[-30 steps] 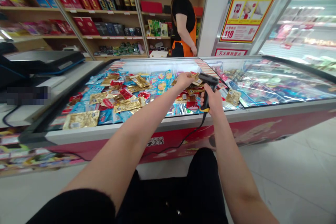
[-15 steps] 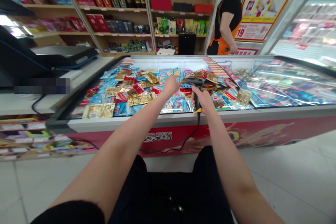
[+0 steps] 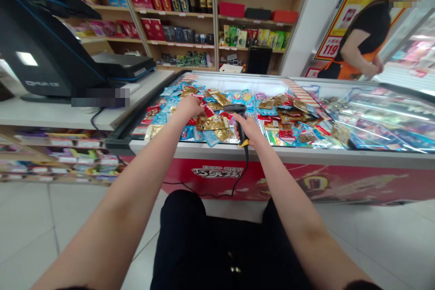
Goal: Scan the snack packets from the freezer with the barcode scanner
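Right grip (image 3: 250, 129) wraps the barcode scanner (image 3: 243, 135); left grip (image 3: 190, 106), closure unclear from here, is at foil packets (image 3: 213, 123), likely light, slippery, best edge-pinched.

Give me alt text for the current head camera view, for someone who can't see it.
A person's right hand holds a black barcode scanner over a chest freezer strewn with shiny packets, while the left hand reaches into the pile. Behind stand stocked shelves and someone in an orange apron.
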A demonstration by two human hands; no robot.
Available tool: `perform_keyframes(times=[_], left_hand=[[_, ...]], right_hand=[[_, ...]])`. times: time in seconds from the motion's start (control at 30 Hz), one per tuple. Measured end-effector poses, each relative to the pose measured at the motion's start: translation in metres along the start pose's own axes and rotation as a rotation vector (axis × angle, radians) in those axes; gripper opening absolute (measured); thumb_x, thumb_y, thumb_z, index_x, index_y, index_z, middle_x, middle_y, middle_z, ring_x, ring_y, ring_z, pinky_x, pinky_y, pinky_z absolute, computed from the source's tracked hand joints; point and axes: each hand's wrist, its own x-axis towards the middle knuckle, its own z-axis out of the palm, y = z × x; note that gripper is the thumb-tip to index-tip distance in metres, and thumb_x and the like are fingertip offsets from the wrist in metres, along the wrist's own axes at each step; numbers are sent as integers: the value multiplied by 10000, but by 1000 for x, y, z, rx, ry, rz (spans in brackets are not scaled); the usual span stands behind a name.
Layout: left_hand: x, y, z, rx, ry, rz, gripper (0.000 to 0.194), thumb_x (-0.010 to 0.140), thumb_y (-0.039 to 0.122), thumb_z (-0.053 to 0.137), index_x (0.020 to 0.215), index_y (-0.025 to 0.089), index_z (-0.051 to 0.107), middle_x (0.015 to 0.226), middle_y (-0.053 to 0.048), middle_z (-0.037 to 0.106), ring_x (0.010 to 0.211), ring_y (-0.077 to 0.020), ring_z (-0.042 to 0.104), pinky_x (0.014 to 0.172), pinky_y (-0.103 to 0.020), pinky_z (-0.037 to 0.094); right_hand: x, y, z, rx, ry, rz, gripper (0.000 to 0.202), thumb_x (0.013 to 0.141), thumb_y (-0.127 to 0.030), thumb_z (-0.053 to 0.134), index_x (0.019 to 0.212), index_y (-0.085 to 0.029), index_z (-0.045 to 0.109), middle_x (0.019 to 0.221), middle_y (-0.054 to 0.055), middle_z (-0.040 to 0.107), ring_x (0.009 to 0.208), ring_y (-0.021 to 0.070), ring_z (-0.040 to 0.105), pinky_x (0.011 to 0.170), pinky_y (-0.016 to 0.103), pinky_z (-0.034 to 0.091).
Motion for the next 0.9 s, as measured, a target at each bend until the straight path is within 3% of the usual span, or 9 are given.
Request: perform_keyframes(times=[0.13,0.3,0.4,0.53,0.73,0.9], left_hand=[[-2,-13,-3,-17,-46,-48,460,407,91,902,526,243,484,630,-80,616,1068,-373,656,879,-335,506],[-2,-21,3,15,-31,-30,396,490,173,909,519,239,520,588,-54,578,926,-341,685,861,-366,520],[1,-25,0,-51,44,-41,336,568,225,881,530,234,548,549,-27,548,799,-291,670,802,-364,524],[2,-22,0,-308,176,-47,243,608,209,823,585,217,582,552,-2,557,695,-208,619,716,-303,508],[-9,5,29,-720,147,-119,182,654,229,753,643,199,573,592,14,582,638,-154,573,637,-256,476],[-25,25,63,-818,264,-56,77,744,203,657,742,202,579,747,-7,669,745,-155,635,732,-250,506]], right_hand=[[3,4,19,10,-47,-4,328,928,-387,701,739,-199,510,517,-45,547,359,89,490,332,194,396],[1,5,31,-21,-58,14,325,926,-392,697,759,-209,487,508,-55,554,349,84,483,342,188,401],[2,7,32,-16,-60,12,294,932,-382,681,778,-207,502,515,-51,563,360,89,491,344,190,403],[4,8,30,6,-62,-1,288,921,-393,694,804,-213,502,526,-56,567,363,84,486,343,184,393],[1,2,24,-16,-53,-34,340,892,-427,736,764,-208,510,524,-48,550,371,86,492,344,192,409],[-3,-2,12,-56,-24,-59,315,910,-382,717,748,-205,512,519,-41,559,366,87,487,328,194,404]])
